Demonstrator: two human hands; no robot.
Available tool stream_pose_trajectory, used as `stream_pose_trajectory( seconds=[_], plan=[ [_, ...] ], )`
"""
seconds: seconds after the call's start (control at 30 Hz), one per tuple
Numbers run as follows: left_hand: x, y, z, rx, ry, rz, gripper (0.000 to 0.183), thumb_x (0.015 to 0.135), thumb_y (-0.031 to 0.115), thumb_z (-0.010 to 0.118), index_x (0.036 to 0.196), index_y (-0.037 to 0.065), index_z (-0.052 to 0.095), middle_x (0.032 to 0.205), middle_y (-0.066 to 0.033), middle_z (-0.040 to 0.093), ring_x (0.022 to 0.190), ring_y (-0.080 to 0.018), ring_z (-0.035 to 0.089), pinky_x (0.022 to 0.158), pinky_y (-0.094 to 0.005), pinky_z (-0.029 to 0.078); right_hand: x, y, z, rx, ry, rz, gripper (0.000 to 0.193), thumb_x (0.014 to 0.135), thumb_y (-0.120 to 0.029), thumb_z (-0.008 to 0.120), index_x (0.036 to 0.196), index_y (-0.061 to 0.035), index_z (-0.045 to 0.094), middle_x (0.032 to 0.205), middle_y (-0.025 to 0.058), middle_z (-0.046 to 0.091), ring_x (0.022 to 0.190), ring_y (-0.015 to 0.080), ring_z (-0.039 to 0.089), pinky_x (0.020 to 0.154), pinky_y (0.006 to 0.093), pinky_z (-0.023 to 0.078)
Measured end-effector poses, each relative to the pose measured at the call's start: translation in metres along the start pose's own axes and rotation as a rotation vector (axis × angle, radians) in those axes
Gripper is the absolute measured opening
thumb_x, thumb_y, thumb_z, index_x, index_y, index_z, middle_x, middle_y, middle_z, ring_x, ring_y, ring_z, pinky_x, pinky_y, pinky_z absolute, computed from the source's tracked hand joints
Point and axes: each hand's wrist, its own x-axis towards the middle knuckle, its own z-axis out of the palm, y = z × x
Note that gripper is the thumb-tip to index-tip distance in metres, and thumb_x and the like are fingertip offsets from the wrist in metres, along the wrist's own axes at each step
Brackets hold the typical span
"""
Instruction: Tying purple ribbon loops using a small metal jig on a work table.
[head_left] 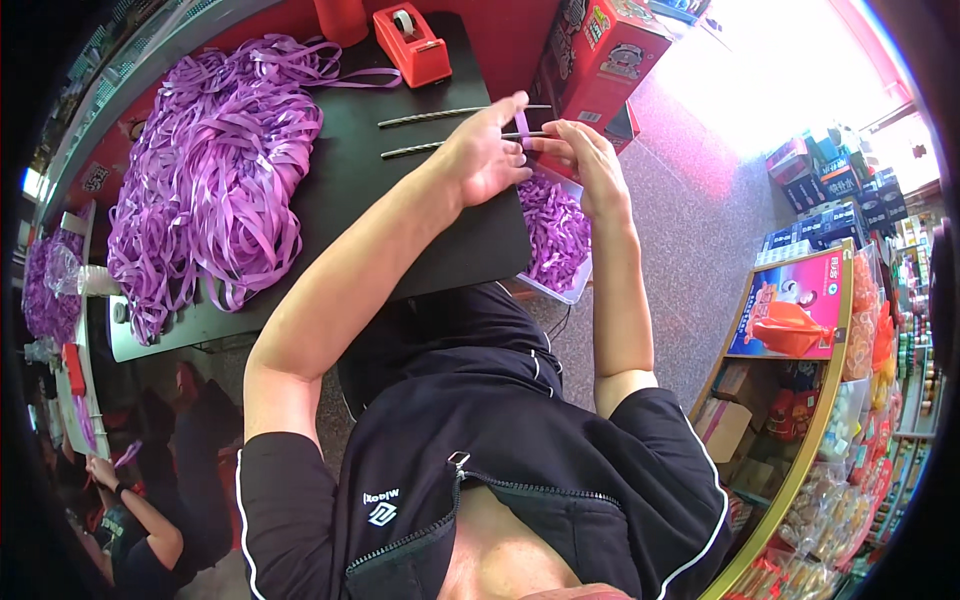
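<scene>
Two thin metal rods [420,117] reach side by side over the right edge of the black table [400,235]. A short purple ribbon [522,124] passes across the nearer rod, close to its end. My left hand [487,155] is beside it, thumb raised apart from the half-curled fingers, over the rods. From the right, my right hand [590,165] pinches the ribbon by the rod's tip with thumb and fingers. Just below both hands, a clear plastic bin [567,292] is filled with small purple ribbon pieces [553,235].
A large heap of purple ribbon [215,160] covers the table's left part. A red tape dispenser [415,50] stands at the back, near a red box [610,60]. To the right is a display case [785,300] with packaged goods. Another person's hand [103,470] shows at lower left.
</scene>
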Motion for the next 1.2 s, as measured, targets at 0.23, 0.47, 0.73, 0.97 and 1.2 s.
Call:
stream_pose_trajectory(
  seconds=[0.23,0.47,0.73,0.97,1.2],
  plan=[
    [0.01,-0.011,0.01,-0.496,-0.096,0.196,0.092,0.089,0.058,0.05,0.151,0.023,-0.009,0.139,-0.0344,0.031,0.12,-0.0416,0.044,0.111,-0.0569,0.01,0.005,0.01,-0.004,0.035,-0.07,-0.01,0.03,0.092,-0.029,0.057,0.106,-0.0035,0.061,0.095,0.0104,0.07,0.084,0.0117,0.064,0.064,0.0213,0.038],
    [0.002,-0.011,0.01,-0.556,-0.123,0.137,0.099,0.083,0.068,0.048,0.151,0.025,-0.01,0.147,-0.036,-0.019,0.141,-0.0413,-0.019,0.113,-0.0507,-0.008,0.014,-0.025,0.024,-0.742,0.26,-0.564,0.021,0.087,-0.02,0.063,0.1,-0.0043,0.07,0.085,0.0082,0.069,0.067,0.0164,0.059,0.067,0.0313,0.048],
    [0.002,-0.024,0.01,-0.497,-0.221,0.257,0.103,0.079,0.072,0.048,0.151,0.026,-0.009,0.149,-0.0338,-0.016,0.142,-0.0384,-0.02,0.111,-0.0489,-0.014,0.167,-0.033,0.089,-0.61,-0.098,-0.351,0.032,0.085,-0.032,0.064,0.095,-0.0024,0.073,0.084,0.0105,0.071,0.084,0.0179,0.064,0.083,0.028,0.046],
    [0.016,-0.025,0.007,-0.603,-0.289,0.404,0.075,0.089,0.059,0.048,0.146,0.014,0.029,0.149,-0.0147,0.03,0.135,-0.0286,0.032,0.114,-0.0434,0.015,0.211,-0.046,0.141,-0.671,-0.23,0.162,0.029,0.081,-0.034,0.07,0.081,-0.0051,0.074,0.082,0.0052,0.069,0.082,0.0156,0.059,0.092,0.0308,0.035],
    [0.031,-0.032,0.015,-0.667,-0.227,0.344,0.047,0.082,0.062,0.057,0.098,0.018,0.055,0.09,-0.0021,0.052,0.083,-0.0168,0.045,0.073,-0.0327,0.033,0.217,-0.041,0.127,-0.415,-0.278,0.155,0.018,0.077,-0.027,0.075,0.079,-0.0092,0.071,0.074,-0.0004,0.066,0.067,0.0098,0.058,0.063,0.0222,0.042]
  ],
)
